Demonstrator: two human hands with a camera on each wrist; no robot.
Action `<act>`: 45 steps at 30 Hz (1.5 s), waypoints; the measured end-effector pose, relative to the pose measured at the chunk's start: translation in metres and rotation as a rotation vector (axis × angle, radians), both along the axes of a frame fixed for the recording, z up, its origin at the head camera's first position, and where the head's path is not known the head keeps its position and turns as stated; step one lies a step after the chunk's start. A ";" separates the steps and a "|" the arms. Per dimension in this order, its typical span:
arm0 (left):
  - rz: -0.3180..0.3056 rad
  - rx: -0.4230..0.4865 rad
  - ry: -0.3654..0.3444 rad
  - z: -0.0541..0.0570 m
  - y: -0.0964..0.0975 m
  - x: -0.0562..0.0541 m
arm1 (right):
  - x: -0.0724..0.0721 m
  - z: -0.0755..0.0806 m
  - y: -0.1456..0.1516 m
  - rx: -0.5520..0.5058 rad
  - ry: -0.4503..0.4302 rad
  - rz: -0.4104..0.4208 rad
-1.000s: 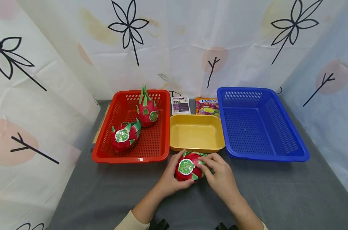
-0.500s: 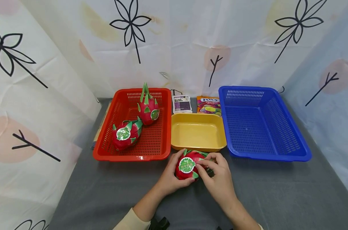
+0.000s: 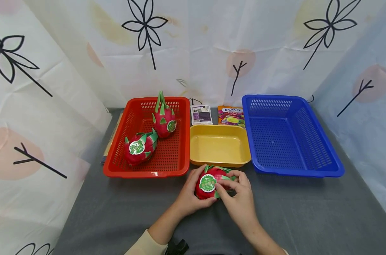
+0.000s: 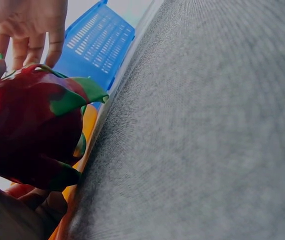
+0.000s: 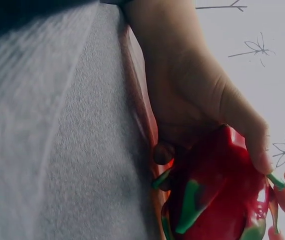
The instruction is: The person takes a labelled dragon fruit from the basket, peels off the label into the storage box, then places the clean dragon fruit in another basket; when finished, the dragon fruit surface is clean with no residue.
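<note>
A red dragon fruit (image 3: pixel 202 190) with green scale tips is in my left hand (image 3: pixel 190 196), which grips its left side, thumb in front and fingers behind. On the fruit's front is a round green-and-white sticker (image 3: pixel 207 183). My right hand (image 3: pixel 240 198) has its thumb and index fingertips together at the sticker's right edge, pinching there. In the left wrist view, the right hand (image 4: pixel 30 30) hangs above the fruit (image 4: pixel 37 120). In the right wrist view, the left hand (image 5: pixel 197 85) holds the fruit (image 5: pixel 217 190); the sticker is hidden there.
A red basket (image 3: pixel 148 174) on the left holds two more stickered dragon fruits (image 3: pixel 140 150). The yellow tray (image 3: pixel 219 141) stands in the middle, a blue basket (image 3: pixel 275 138) on the right. Behind the tray lie a white-and-purple pack (image 3: pixel 201 114) and a FOX'S candy bag (image 3: pixel 231 116).
The right hand has shifted slightly left over the fruit, its thumb and index fingertips coming to the sticker's edge. The left hand keeps its grip; the head view has shifted slightly.
</note>
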State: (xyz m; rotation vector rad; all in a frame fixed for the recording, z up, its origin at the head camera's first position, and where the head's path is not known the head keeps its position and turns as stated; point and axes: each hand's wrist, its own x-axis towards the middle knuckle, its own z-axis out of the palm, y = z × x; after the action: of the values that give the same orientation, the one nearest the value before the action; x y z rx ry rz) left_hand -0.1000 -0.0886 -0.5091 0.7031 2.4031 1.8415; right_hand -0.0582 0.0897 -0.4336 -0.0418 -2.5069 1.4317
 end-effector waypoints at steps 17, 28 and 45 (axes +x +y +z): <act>0.001 -0.018 0.003 -0.001 0.001 0.001 | -0.002 0.004 -0.007 -0.067 -0.008 0.007; -0.001 0.007 -0.016 0.002 0.001 0.001 | 0.000 0.021 -0.003 -0.316 0.121 0.045; -0.023 0.010 -0.037 0.003 -0.005 0.002 | -0.029 0.079 0.007 -0.547 0.008 0.094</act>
State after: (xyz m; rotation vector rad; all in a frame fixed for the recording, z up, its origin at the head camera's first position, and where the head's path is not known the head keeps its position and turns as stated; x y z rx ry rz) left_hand -0.0979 -0.0938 -0.5065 0.6883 2.3548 1.8430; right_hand -0.0868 0.0967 -0.3542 -0.0184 -2.0575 2.1054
